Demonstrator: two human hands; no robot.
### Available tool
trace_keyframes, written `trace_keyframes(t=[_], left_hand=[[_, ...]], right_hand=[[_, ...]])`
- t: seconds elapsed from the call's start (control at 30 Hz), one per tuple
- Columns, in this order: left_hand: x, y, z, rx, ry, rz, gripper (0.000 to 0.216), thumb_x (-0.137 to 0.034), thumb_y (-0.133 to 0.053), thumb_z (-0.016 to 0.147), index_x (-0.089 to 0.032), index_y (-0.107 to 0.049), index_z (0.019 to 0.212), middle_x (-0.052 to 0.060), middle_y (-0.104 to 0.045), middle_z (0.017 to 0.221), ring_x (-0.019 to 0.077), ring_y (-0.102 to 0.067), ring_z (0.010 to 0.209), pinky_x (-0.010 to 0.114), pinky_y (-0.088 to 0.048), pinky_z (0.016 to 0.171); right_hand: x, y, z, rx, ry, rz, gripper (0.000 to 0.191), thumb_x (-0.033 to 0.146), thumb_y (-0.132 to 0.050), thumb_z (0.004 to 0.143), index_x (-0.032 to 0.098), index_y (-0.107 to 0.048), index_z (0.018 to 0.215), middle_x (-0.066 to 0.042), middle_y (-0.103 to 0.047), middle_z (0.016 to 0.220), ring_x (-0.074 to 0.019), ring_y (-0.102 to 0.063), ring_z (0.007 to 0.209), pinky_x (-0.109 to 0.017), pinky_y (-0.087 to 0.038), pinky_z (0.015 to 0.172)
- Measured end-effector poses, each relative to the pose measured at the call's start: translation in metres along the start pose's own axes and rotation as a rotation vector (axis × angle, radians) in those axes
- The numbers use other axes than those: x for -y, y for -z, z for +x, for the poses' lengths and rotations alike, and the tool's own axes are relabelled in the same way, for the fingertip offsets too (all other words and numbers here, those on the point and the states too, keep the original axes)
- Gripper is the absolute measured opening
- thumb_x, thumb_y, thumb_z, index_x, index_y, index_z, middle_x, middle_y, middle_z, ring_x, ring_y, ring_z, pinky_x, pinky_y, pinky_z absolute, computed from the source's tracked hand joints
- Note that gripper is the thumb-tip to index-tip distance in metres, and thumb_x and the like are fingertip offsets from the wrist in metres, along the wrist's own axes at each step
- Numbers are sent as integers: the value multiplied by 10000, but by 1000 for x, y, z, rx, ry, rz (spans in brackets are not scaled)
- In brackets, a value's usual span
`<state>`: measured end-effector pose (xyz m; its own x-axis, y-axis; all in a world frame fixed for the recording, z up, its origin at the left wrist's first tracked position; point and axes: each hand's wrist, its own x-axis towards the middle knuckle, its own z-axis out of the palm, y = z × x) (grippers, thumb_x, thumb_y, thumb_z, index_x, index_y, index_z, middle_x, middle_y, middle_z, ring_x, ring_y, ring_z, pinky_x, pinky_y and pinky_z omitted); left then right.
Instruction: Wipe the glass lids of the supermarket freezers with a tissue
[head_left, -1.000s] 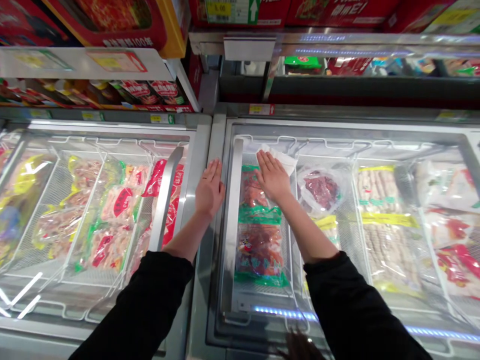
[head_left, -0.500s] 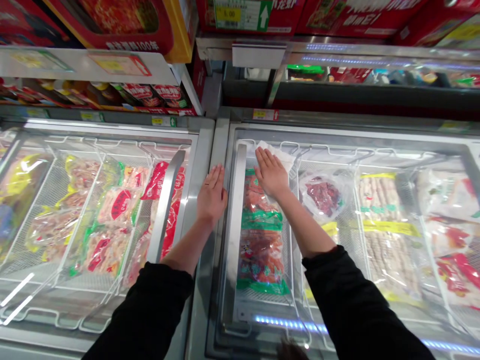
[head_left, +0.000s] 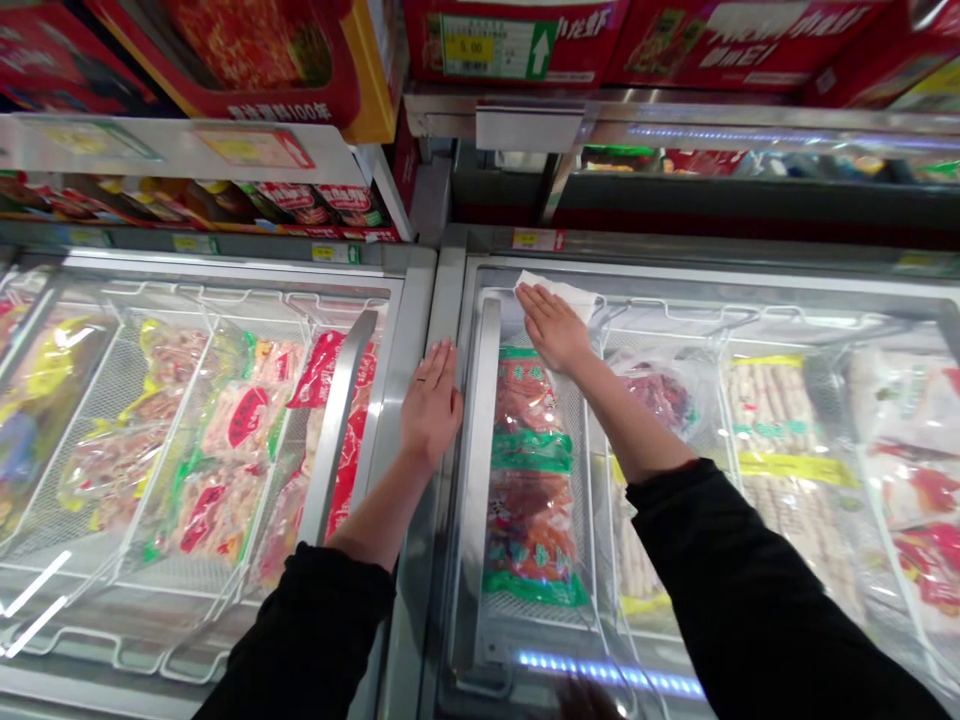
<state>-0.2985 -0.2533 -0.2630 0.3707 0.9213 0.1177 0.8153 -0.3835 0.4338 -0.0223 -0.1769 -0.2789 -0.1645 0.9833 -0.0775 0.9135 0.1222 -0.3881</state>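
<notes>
Between ten and eleven o'clock a yellow-edged box (head_left: 247,60) sits on a white shelf (head_left: 178,150), a price-tagged red box (head_left: 577,50) stands near twelve, and bagged meat (head_left: 234,418) lies toward nine.

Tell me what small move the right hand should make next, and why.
I would probably draw the right hand and the white cloth under it toward the body, fingers flat: the cloth lies near the far edge of the glass lid, so most of the glass is on the near side.
</notes>
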Motion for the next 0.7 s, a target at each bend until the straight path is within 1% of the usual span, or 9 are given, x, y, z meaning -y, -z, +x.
trace_keyframes(t=[0.1, 0.17, 0.23, 0.33, 0.43, 0.5, 0.57, 0.63, 0.7], left_hand=[[2, -1, -1, -1, -12, 0, 812, -58, -484, 967, -231, -275, 1733, 105, -409, 1766, 263, -354, 1653, 512, -387, 1351], [3, -1, -1, -7, -22, -5, 836, -58, -492, 963, -249, -251, 1741, 95, -406, 1769, 257, -350, 1655, 498, -389, 1350], [3, -1, -1, -13, -26, -13, 852, -57, -497, 958, -258, -243, 1746, 87, -404, 1770, 257, -354, 1653, 486, -396, 1348], [2, 0, -1, -20, -18, -22, 853, -62, -491, 959, -269, -245, 1749, 78, -413, 1765, 266, -365, 1647, 502, -392, 1350], [1, 0, -1, -23, -9, -29, 841, -62, -486, 959, -260, -264, 1746, 78, -410, 1764, 270, -363, 1647, 510, -379, 1356], [1, 0, -2, -20, -6, -31, 831, -65, -488, 960, -253, -277, 1742, 75, -409, 1764, 264, -360, 1649, 501, -379, 1356], [1, 0, -2, -12, -3, -25, 819, -71, -488, 963, -239, -285, 1738, 79, -411, 1764, 259, -358, 1650, 494, -377, 1357], [1, 0, -2, -4, -1, -21, 818, -74, -486, 962, -230, -281, 1738, 78, -399, 1771, 255, -351, 1653, 491, -366, 1363], [2, 0, -2, -3, -5, -24, 830, -76, -488, 957, -234, -268, 1742, 66, -379, 1781, 253, -338, 1658, 489, -353, 1369]], right_hand=[[6, -3, 37, -15, -82, 42, 652, 343, -244, 1098, 200, -374, 1721, -13, -359, 1789, -258, -280, 1681, -540, -236, 1385], [16, -4, 52, 16, -62, 80, 648, 359, -208, 1112, 193, -403, 1708, -7, -370, 1785, -249, -282, 1680, -516, -228, 1388], [23, -5, 50, 43, 0, 124, 660, 393, -149, 1129, 205, -440, 1691, 4, -404, 1770, -226, -305, 1672, -487, -239, 1387], [19, -1, 27, 48, 89, 160, 707, 457, -68, 1138, 232, -460, 1682, 11, -454, 1744, -199, -338, 1658, -469, -268, 1380], [6, 4, 13, 28, 47, 116, 708, 461, -80, 1136, 203, -417, 1703, -13, -413, 1766, -205, -309, 1670, -471, -237, 1391], [2, 4, 20, -2, -42, 80, 692, 441, -109, 1134, 185, -372, 1721, -26, -361, 1790, -220, -273, 1683, -488, -214, 1394], [5, 3, 37, -13, -105, 72, 680, 416, -131, 1131, 179, -348, 1730, -29, -328, 1801, -236, -249, 1691, -513, -207, 1392], [13, 1, 52, 18, -93, 96, 671, 402, -138, 1130, 192, -368, 1724, -19, -333, 1798, -240, -249, 1691, -522, -207, 1392], [20, 0, 57, 64, -19, 146, 665, 410, -130, 1133, 228, -417, 1705, 3, -378, 1778, -225, -277, 1682, -511, -215, 1392]])
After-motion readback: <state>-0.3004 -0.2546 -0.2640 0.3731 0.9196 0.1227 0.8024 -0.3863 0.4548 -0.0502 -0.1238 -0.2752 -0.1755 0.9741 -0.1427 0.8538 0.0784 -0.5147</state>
